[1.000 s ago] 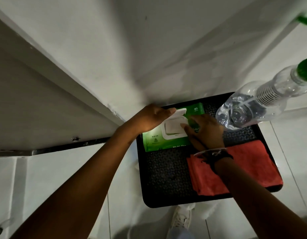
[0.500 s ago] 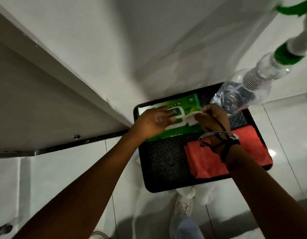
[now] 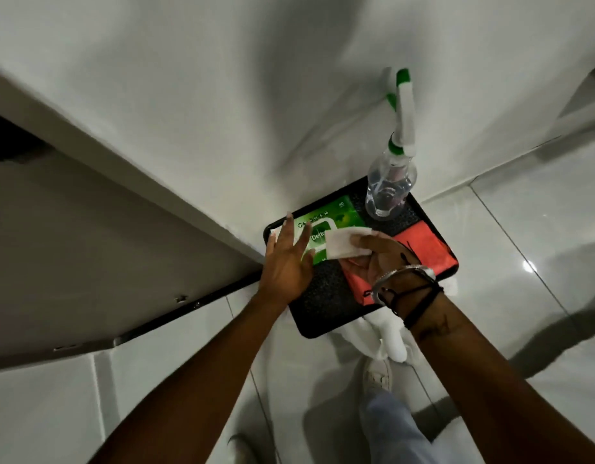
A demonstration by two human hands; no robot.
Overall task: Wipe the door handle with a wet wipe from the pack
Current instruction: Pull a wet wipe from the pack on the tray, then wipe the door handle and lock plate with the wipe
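White wet wipe point(image 3: 343, 243) is pinched in the right hand point(image 3: 381, 259), right over the green pack point(image 3: 332, 217) on the black tray point(image 3: 326, 316). Left hand point(image 3: 287, 259) at 9 o'clock, fingers spread flat, gripping nothing. Spray bottle point(image 3: 389, 185) at 1 o'clock, red cloth point(image 3: 426, 246) at 3.

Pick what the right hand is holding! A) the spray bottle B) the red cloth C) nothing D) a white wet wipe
D: the right hand pinches a white wet wipe above the green wipe pack, while the red cloth and spray bottle sit untouched on the black tray.
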